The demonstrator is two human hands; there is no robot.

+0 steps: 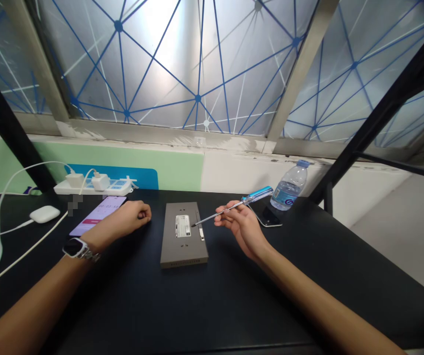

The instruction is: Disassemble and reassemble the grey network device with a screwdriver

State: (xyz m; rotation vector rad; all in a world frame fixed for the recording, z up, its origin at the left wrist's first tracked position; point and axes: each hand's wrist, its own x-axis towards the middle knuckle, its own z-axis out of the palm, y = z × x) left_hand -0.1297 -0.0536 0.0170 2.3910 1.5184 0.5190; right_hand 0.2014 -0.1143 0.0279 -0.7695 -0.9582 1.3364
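A screwdriver (pixel 230 208) with a clear blue handle and a long metal shaft lies across the fingers of my right hand (pixel 242 226). Its dark tip points left, over the flat grey-brown metal box (pixel 171 249). That box rests on the black table, with a white printed label (pixel 183 226) on its top face and a slotted strip along its right side. My left hand (pixel 134 217) is curled, its fingers mostly hidden, to the left of the box. Beneath that wrist lies a phone (pixel 96 213) with a lit screen.
Behind my right hand lie a dark phone (pixel 269 216) and a water bottle (pixel 289 186). At the back left, a power strip (pixel 123 187) holds two chargers, and white cables run past an earbud case (pixel 45 214). Black frame posts slant up on both sides of the table (pixel 182 310).
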